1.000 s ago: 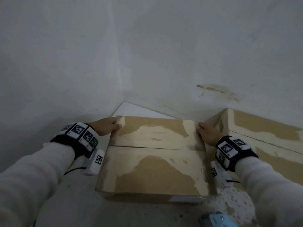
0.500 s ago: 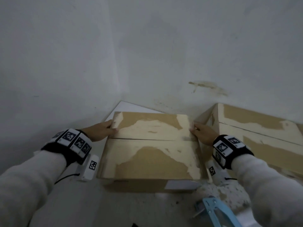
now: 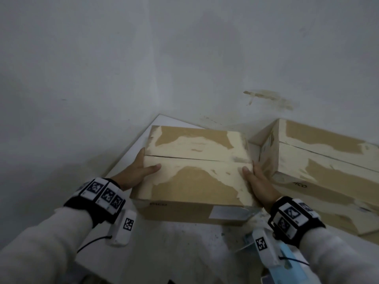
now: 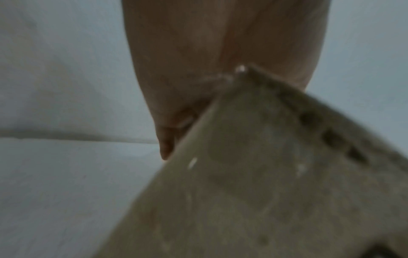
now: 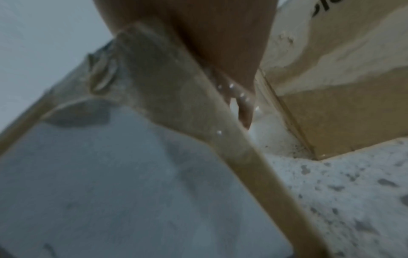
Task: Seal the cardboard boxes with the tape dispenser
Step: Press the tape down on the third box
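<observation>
Fingers of the left hand [image 3: 137, 171] and right hand [image 3: 258, 181] clasped opposite short ends of the cardboard box [image 3: 194, 177], thumbs on top. Its seam ran hand to hand; the tape dispenser [image 3: 291, 263] lay nearest the right wrist.

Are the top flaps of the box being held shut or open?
Shut but untaped: the held box's flaps lie flat, meeting at a bare seam.

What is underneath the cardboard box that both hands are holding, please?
The cardboard box, gripped by the left hand and right hand, is raised at its near edge. Below shows speckled white floor and a white board. Its underside centre is hidden.
</observation>
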